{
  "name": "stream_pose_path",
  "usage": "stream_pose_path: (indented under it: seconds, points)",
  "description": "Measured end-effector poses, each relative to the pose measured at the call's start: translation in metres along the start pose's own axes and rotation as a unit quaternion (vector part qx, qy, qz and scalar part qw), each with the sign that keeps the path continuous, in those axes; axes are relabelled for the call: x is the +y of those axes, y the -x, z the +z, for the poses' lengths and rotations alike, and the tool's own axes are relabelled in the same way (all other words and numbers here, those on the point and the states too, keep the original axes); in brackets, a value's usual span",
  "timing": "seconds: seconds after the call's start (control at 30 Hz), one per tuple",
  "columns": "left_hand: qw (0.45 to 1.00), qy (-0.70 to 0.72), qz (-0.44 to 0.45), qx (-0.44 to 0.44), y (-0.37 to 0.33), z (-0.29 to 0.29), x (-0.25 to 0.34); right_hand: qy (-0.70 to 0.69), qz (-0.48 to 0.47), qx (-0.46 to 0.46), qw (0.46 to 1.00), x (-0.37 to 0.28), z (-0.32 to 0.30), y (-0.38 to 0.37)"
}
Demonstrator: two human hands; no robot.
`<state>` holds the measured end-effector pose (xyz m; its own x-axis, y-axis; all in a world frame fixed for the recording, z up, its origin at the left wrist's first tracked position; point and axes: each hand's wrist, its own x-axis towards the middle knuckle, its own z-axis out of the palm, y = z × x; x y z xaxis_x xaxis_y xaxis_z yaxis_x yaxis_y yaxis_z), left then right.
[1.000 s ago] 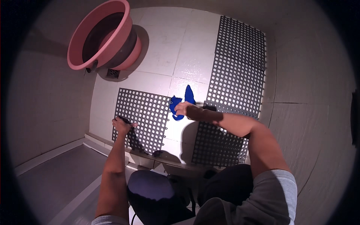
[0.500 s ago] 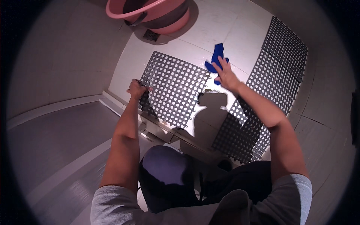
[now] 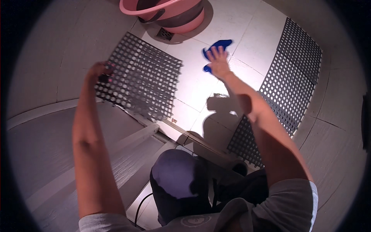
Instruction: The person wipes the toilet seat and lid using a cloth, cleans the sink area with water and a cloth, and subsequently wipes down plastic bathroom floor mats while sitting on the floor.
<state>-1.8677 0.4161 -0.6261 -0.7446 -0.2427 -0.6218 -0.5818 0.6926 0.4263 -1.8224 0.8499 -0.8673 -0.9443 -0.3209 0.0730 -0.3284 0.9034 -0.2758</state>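
Gripped at its left edge by my left hand [image 3: 99, 70], a grey perforated floor mat tile [image 3: 145, 63] is lifted off the floor and tilted. My left fingers are closed around that edge, partly hidden in shadow. My right hand [image 3: 219, 66] lies flat with fingers spread on a crumpled blue cloth [image 3: 224, 44] on the white tiled floor [image 3: 193, 91]. Parts of the cloth stick out above and to the left of the fingers.
A pink and grey bucket [image 3: 183, 21] stands at the far side, beside a square floor drain [image 3: 165, 34]. More joined mat tiles [image 3: 288, 73] run along the right wall. A raised sill [image 3: 179, 129] crosses the floor in front of my knee.
The mat tile has risen off the floor and moved left with my left hand. My right hand has slid the blue cloth slightly left and away, and the cloth has changed shape.
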Motion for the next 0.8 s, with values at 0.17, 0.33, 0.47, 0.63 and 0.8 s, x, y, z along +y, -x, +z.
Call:
stream_pose_path:
  seconds: [0.17,0.33,0.47,0.63,0.8]
  points:
    - [0.994,-0.092,-0.04,0.046,0.031,-0.055,0.047,-0.215,-0.348,-0.033,0.912,-0.13,0.04,0.05]
    - [0.998,-0.058,-0.002,0.019,0.03,-0.048,0.073,-0.384,-0.508,-0.207,0.742,-0.101,0.069,0.124]
    - [0.999,-0.033,-0.021,0.013,0.027,-0.074,0.026,-0.359,-0.556,-0.183,0.727,-0.049,0.018,0.108]
    - [0.937,-0.339,-0.011,0.088,0.018,-0.069,0.028,-0.202,-0.181,-0.082,0.959,0.02,-0.05,0.066]
    - [0.995,-0.093,0.028,0.025,-0.02,-0.009,0.027,-0.525,0.176,0.096,0.828,0.0,-0.122,-0.041]
